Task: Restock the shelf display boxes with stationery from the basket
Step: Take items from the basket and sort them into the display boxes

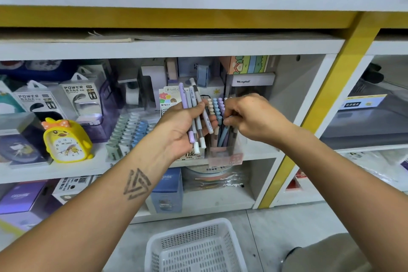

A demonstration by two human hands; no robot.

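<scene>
left hand (183, 126) palm-up, grip clamping pens (194, 115) | right hand (249, 117) grip pinching boxed pen (225, 133)

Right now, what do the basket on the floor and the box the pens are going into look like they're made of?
The basket looks like white moulded plastic with a matte finish, judging by its grid of slots. The box seems to be clear glossy plastic, perhaps acrylic: the pens show through its wall.

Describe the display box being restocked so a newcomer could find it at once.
On the middle white shelf, go right from the yellow duck clock. The clear pen box stands at the front edge under the right hand. Only it holds upright pastel pens behind a pink label.
</scene>
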